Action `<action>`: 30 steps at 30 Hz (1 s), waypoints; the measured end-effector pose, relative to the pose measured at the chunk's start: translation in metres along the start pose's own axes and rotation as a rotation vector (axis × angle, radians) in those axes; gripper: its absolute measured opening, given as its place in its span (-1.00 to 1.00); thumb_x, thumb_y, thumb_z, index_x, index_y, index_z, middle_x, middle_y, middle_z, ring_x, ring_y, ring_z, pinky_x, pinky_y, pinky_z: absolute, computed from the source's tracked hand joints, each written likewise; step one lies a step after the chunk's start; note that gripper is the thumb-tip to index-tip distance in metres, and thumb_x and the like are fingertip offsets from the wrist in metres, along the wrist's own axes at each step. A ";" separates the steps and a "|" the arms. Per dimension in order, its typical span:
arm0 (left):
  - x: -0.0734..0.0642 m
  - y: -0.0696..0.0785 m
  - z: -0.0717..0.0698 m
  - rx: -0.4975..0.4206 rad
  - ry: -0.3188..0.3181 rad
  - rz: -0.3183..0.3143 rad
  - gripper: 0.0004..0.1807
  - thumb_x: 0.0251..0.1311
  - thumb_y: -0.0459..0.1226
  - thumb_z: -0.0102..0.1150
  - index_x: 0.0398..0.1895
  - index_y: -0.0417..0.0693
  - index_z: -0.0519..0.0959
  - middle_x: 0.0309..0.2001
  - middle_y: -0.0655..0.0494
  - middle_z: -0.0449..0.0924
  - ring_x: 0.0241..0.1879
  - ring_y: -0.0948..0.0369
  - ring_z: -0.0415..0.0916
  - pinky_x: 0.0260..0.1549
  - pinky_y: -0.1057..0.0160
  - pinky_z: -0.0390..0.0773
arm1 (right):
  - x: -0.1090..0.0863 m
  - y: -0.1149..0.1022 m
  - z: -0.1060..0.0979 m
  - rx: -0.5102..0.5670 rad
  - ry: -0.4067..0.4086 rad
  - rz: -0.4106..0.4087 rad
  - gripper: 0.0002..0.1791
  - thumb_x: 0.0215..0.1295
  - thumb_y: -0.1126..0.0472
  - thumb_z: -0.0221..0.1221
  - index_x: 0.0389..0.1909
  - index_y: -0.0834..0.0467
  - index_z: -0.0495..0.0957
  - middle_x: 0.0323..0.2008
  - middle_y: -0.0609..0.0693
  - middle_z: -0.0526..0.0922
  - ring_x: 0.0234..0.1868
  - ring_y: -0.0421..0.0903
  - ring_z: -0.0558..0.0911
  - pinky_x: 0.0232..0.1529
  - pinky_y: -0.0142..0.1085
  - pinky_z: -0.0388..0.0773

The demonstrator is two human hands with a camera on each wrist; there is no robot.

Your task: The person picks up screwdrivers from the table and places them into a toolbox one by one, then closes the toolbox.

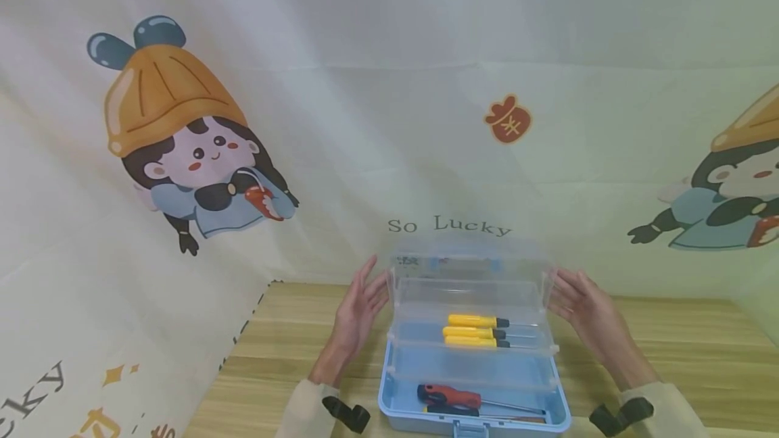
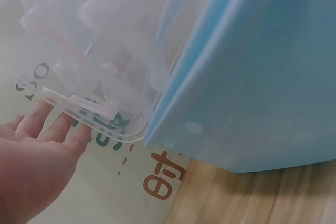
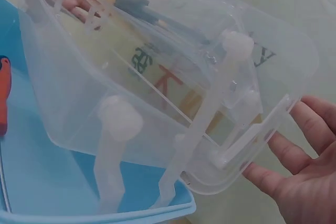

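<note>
A toolbox with a light blue base (image 1: 402, 418) stands open, its clear lid (image 1: 475, 247) raised at the back and its clear trays (image 1: 420, 299) spread out in steps. My left hand (image 1: 359, 306) is at the left side of the lid, fingers extended, fingertips right at the clear plastic edge in the left wrist view. Opposite it, my right hand (image 1: 587, 309) has its loosely spread fingers against the lid's right edge. Several yellow-handled screwdrivers (image 1: 475, 321) lie in a tray between the hands. Down in the base rests a red and black screwdriver (image 1: 453, 396).
Beside the red screwdriver lies another tool with a black and yellow handle (image 1: 450, 411). A blue latch (image 1: 470, 428) is on the base's front. The wooden table (image 1: 274, 350) ends at a printed cloth backdrop (image 1: 389, 120) close behind the lid. White arms link the trays (image 3: 113, 156).
</note>
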State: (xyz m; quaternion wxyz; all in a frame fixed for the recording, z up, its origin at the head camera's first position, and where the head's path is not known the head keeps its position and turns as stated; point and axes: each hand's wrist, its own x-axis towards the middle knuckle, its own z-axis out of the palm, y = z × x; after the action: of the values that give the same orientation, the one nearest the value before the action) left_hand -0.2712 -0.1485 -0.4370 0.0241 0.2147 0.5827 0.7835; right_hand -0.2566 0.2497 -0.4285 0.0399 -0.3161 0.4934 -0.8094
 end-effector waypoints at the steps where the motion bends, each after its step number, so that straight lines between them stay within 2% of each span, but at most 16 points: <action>1: -0.002 0.000 0.000 -0.007 0.004 0.006 -0.29 0.55 0.08 -0.59 0.59 -0.11 -0.24 0.50 -0.40 -0.07 0.51 -0.22 -0.11 0.48 -0.13 -0.11 | -0.001 0.000 0.000 0.014 -0.004 -0.005 -0.43 0.64 0.15 -0.53 0.29 0.00 0.44 0.28 -0.13 0.53 0.25 -0.22 0.53 0.20 -0.37 0.49; 3: -0.005 0.000 0.001 -0.014 0.009 0.014 -0.29 0.56 0.05 -0.57 0.59 -0.13 -0.24 0.49 -0.44 -0.07 0.51 -0.24 -0.10 0.48 -0.11 -0.09 | -0.002 0.000 0.001 0.054 -0.016 -0.020 -0.43 0.64 0.17 -0.52 0.29 0.06 0.45 0.27 -0.08 0.53 0.26 -0.19 0.53 0.22 -0.35 0.49; 7: -0.010 0.001 0.003 -0.016 0.008 0.020 -0.31 0.57 0.00 -0.54 0.58 -0.15 -0.26 0.49 -0.46 -0.10 0.51 -0.25 -0.12 0.48 -0.08 -0.09 | -0.005 0.000 0.004 0.061 -0.029 -0.054 -0.45 0.63 0.22 -0.49 0.30 0.12 0.44 0.29 -0.04 0.52 0.27 -0.15 0.53 0.24 -0.32 0.47; 12: -0.015 0.003 0.007 -0.014 0.020 0.026 -0.32 0.56 -0.06 -0.48 0.58 -0.15 -0.29 0.49 -0.45 -0.09 0.51 -0.23 -0.11 0.47 -0.05 -0.08 | -0.008 -0.002 0.007 -0.007 -0.014 -0.046 -0.45 0.63 0.25 -0.48 0.31 0.08 0.45 0.28 -0.08 0.53 0.27 -0.18 0.53 0.23 -0.35 0.46; 15: -0.017 0.004 0.008 0.008 0.025 0.030 -0.31 0.55 -0.08 -0.45 0.59 -0.13 -0.30 0.48 -0.45 -0.06 0.51 -0.22 -0.10 0.47 -0.04 -0.07 | -0.011 -0.004 0.008 -0.056 0.026 -0.020 -0.47 0.64 0.24 -0.44 0.33 0.03 0.44 0.26 -0.16 0.54 0.25 -0.24 0.53 0.20 -0.39 0.48; 19: -0.020 0.004 0.010 0.047 0.026 0.036 -0.30 0.55 -0.08 -0.43 0.59 -0.11 -0.31 0.48 -0.43 -0.06 0.51 -0.21 -0.10 0.46 -0.03 -0.05 | -0.015 -0.005 0.009 -0.169 0.089 0.021 -0.51 0.64 0.20 -0.38 0.44 0.09 0.30 0.32 -0.29 0.42 0.23 -0.32 0.51 0.17 -0.41 0.49; 23: -0.024 0.006 0.013 0.067 0.038 0.034 -0.32 0.55 -0.12 -0.43 0.59 -0.13 -0.29 0.48 -0.43 -0.05 0.50 -0.21 -0.08 0.45 -0.01 -0.02 | -0.020 -0.005 0.008 -0.242 0.124 0.060 -0.50 0.64 0.18 -0.34 0.49 0.21 0.15 0.49 -0.13 0.10 0.22 -0.36 0.49 0.18 -0.41 0.48; 25: -0.025 0.007 0.016 0.082 0.057 0.027 -0.32 0.54 -0.15 -0.38 0.59 -0.16 -0.27 0.43 -0.50 0.06 0.50 -0.19 -0.05 0.44 0.03 0.02 | -0.021 -0.005 0.010 -0.255 0.140 0.067 -0.50 0.64 0.19 -0.31 0.49 0.24 0.15 0.52 -0.04 0.00 0.22 -0.36 0.49 0.18 -0.39 0.48; 28: -0.027 0.009 0.021 0.173 0.106 0.007 -0.30 0.53 -0.16 -0.27 0.59 -0.15 -0.21 0.33 -0.50 0.22 0.47 -0.16 0.07 0.41 0.09 0.12 | -0.023 -0.006 0.014 -0.281 0.180 0.079 -0.51 0.62 0.22 -0.25 0.47 0.26 0.16 0.54 0.02 -0.04 0.20 -0.39 0.49 0.17 -0.40 0.48; 30: -0.027 0.011 0.026 0.247 0.146 -0.010 -0.29 0.52 -0.13 -0.17 0.60 -0.10 -0.14 0.30 -0.44 0.27 0.45 -0.13 0.15 0.40 0.10 0.17 | -0.024 -0.008 0.018 -0.333 0.219 0.104 -0.50 0.61 0.20 -0.20 0.47 0.26 0.15 0.54 0.11 -0.06 0.17 -0.44 0.49 0.15 -0.42 0.49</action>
State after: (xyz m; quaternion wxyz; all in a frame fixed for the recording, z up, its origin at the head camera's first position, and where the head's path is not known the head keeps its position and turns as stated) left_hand -0.2346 -0.1363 -0.4296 -0.0412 0.1558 0.6759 0.7192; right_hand -0.2258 0.2484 -0.4275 -0.0250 -0.2023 0.6373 -0.7432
